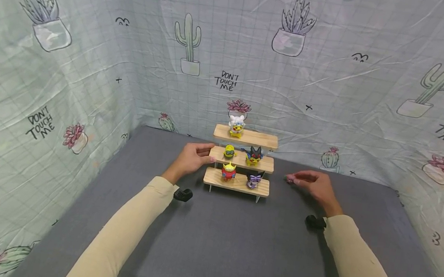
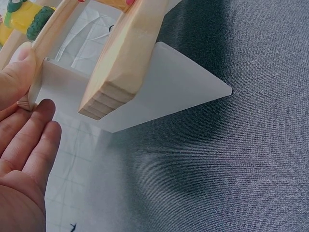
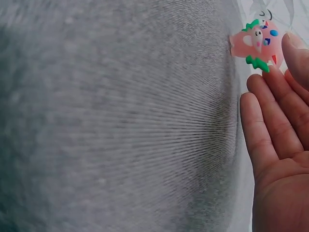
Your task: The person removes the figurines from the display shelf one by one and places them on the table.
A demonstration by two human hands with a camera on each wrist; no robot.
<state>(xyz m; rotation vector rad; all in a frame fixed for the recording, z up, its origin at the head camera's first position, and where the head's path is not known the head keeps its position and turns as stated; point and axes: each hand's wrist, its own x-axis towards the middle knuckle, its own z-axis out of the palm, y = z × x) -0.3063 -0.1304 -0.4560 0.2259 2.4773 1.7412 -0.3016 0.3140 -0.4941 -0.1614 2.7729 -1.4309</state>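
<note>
Pink, with green bits and blue spots, the figure (image 3: 248, 44) is pinched in the right hand (image 1: 315, 186) near the shelf (image 1: 260, 138); whether it touches the table (image 1: 213, 243) is unclear. The left hand (image 1: 190, 158) (well apart) grips the shelf's middle tier (image 1: 240, 159).

A creased, pale sheet (image 1: 143, 39) printed with potted plants (image 1: 190, 43) hangs along three sides of the grey surface (image 1: 236, 249)

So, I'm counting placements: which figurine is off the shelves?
The pink figurine, pinched in the right hand; the other five figurines stand on the wooden shelves.
</note>
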